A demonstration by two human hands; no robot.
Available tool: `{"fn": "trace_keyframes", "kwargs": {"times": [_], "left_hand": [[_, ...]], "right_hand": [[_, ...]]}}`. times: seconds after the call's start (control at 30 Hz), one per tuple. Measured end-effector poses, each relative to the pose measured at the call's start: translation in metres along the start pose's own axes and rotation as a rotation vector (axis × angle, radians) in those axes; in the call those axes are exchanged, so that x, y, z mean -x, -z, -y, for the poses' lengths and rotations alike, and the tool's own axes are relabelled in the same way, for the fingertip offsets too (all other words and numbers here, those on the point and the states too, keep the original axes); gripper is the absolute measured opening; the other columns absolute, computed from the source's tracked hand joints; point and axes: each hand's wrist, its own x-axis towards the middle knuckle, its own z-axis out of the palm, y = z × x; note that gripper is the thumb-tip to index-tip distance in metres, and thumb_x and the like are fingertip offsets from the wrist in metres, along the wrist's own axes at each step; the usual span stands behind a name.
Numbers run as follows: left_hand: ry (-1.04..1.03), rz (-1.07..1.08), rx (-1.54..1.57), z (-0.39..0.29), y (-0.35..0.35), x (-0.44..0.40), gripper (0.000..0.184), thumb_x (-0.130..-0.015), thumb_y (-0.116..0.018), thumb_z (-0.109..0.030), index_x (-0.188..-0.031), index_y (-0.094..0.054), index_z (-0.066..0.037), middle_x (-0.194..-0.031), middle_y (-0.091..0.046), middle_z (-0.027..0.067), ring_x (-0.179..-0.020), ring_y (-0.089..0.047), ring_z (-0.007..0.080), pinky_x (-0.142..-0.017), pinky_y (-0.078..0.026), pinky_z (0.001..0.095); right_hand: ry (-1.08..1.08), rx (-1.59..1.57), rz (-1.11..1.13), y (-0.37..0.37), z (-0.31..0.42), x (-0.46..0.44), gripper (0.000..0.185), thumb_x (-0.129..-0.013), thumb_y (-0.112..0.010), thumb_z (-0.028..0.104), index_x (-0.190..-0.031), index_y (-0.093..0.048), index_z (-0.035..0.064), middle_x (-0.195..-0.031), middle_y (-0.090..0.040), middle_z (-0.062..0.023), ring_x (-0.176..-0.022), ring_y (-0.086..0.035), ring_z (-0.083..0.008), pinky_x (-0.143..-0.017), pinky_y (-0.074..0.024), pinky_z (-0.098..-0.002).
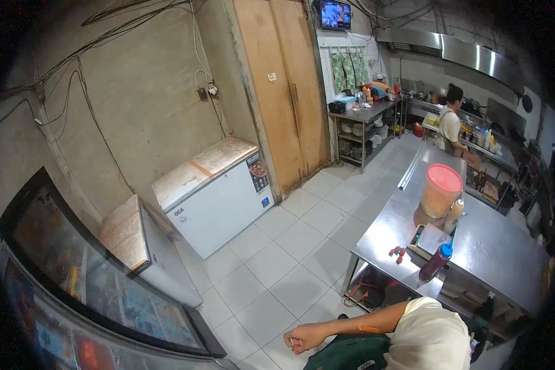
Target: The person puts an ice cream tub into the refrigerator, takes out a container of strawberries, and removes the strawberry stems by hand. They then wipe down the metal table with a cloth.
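My right hand [305, 338] is at the bottom centre, in front of my green apron [348, 354]. Its fingers are curled closed; a small reddish spot shows among them, too little to identify. An orange strip [369, 329] lies across that forearm, below a cream sleeve [428, 333]. My left hand is out of view. On the steel table [382, 237] to the right are several small red pieces [398, 253], a kitchen scale [427, 239], a dark red squeeze bottle [435, 265] with a blue cap and a tub [441, 192] with a red lid.
A glass-door display fridge [105, 296] stands at the lower left. Two chest freezers [222, 209] [148, 246] line the wall near wooden doors [287, 92]. White floor tiles [271, 259] run between them and the table. A person [450, 126] works at the far counter.
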Motion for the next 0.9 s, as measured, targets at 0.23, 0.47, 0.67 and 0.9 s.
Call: {"fn": "trace_keyframes", "kwargs": {"times": [0.23,0.47,0.67,0.9], "left_hand": [[0.070,0.059,-0.009,0.030,0.007,0.009,0.032,-0.099,-0.070,-0.032,-0.114,-0.064,-0.004,-0.100,-0.066,0.0125,-0.081,-0.065,0.0262,-0.069,-0.049,0.0368],[0.304,0.236,-0.058,0.129,0.079,0.053,0.027,-0.099,-0.070,-0.030,-0.107,-0.064,-0.005,-0.092,-0.066,0.0117,-0.074,-0.064,0.0246,-0.062,-0.047,0.0353],[0.488,0.550,-0.069,0.182,0.094,0.071,0.023,-0.099,-0.069,-0.028,-0.101,-0.065,-0.005,-0.085,-0.066,0.0110,-0.068,-0.064,0.0232,-0.056,-0.046,0.0339],[0.384,0.766,-0.083,0.175,0.056,0.048,0.021,-0.098,-0.068,-0.025,-0.093,-0.066,-0.005,-0.076,-0.066,0.0103,-0.060,-0.063,0.0216,-0.049,-0.045,0.0323]], "right_hand": [[0.088,-0.160,-0.085,0.000,0.013,0.010,0.026,-0.083,-0.083,0.015,-0.097,-0.062,0.0069,-0.082,-0.072,-0.0071,-0.078,-0.071,-0.0187,-0.068,-0.0554,-0.0359],[-0.052,-0.507,-0.132,-0.005,0.011,0.029,0.024,-0.093,-0.081,0.017,-0.108,-0.067,0.0047,-0.092,-0.073,-0.0034,-0.077,-0.068,-0.0110,-0.067,-0.0551,-0.0315],[-0.122,-0.808,-0.270,-0.004,0.020,0.086,0.028,-0.097,-0.081,0.019,-0.114,-0.067,0.0029,-0.106,-0.071,-0.0056,-0.094,-0.068,-0.0120,-0.080,-0.0560,-0.0291],[0.294,-1.553,-0.470,0.011,0.043,0.148,0.032,-0.103,-0.069,0.014,-0.130,-0.057,0.0014,-0.128,-0.063,-0.0118,-0.119,-0.067,-0.0211,-0.101,-0.0569,-0.0312]]}}
